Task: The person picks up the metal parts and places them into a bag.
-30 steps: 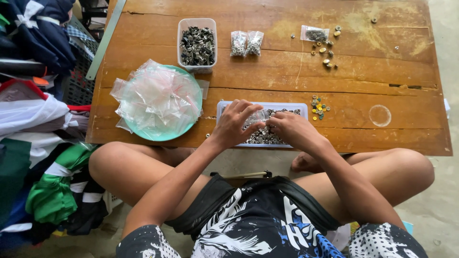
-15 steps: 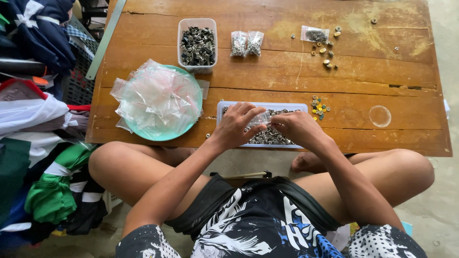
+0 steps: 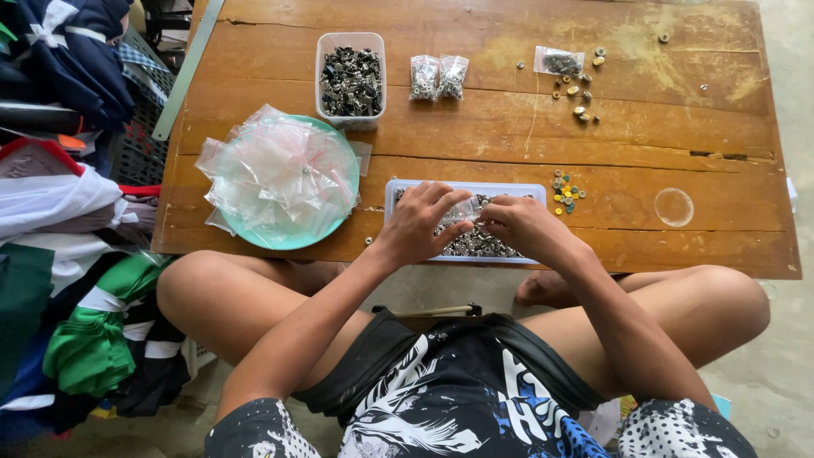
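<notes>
1. From my remote seat I saw both hands low in the centre of the frame, over a shallow clear tray of small dark metal pieces on the near edge of the wooden table.
2. The left hand had its fingers curled down, pinching the edge of a small clear bag held over the tray.
3. The right hand met it from the right, fingertips closed together at the bag's mouth; whether they gripped a metal piece or only the plastic, I could not tell.
4. I judged the step in hand to be filling that bag from the tray.
5. The next move, as I read it, called for keeping the bag's mouth open while small pieces went in.
6. To the left lay a green plate heaped with empty clear bags.
7. Toward the top stood a clear tub of dark parts, with two filled bags just beside it.
8. Loose coloured buttons lay right of the tray, and folded clothes filled the frame's left edge.
</notes>
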